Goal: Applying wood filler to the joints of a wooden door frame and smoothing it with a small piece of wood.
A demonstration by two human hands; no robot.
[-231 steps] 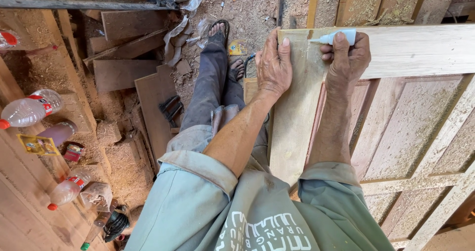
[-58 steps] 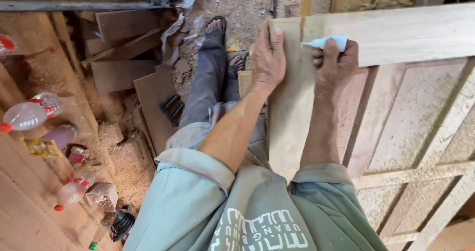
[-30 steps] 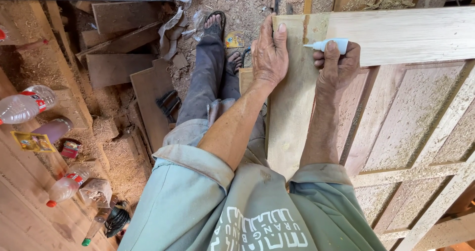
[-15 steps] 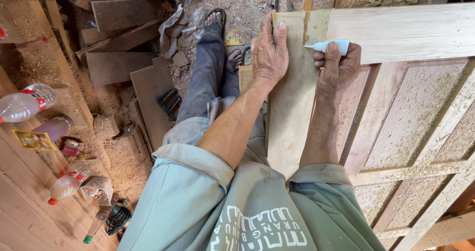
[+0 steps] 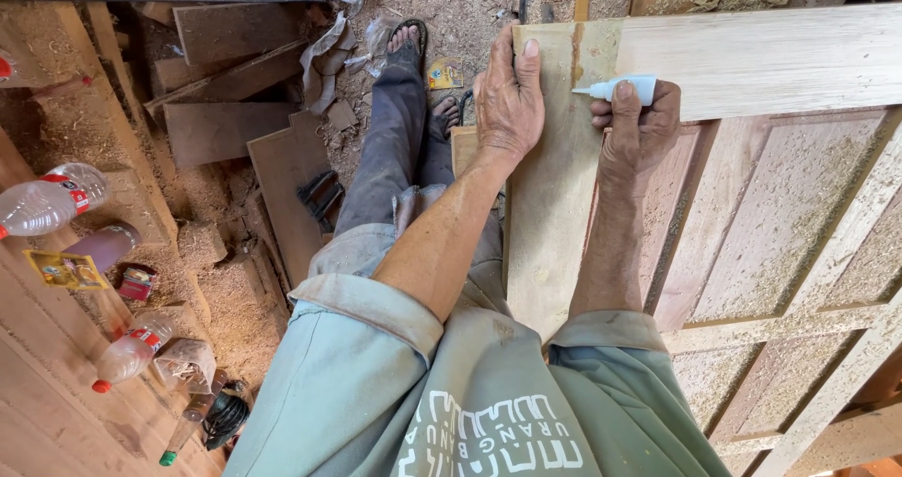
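Soft, even daylight falls on everything I see here; nothing glares, and the pale door (image 5: 752,59) is the brightest surface. My left hand (image 5: 508,101) and right hand (image 5: 634,125) throw only faint, short shadows onto the door's wood. Left of the door, the sawdust floor (image 5: 235,298) sits dimmer, with darker gaps between the planks. Focus is sharp around my hands. Farther left of the door, the plastic bottles (image 5: 52,204) bend and stretch from wide-lens distortion, and straight boards at the frame's edges curve slightly.
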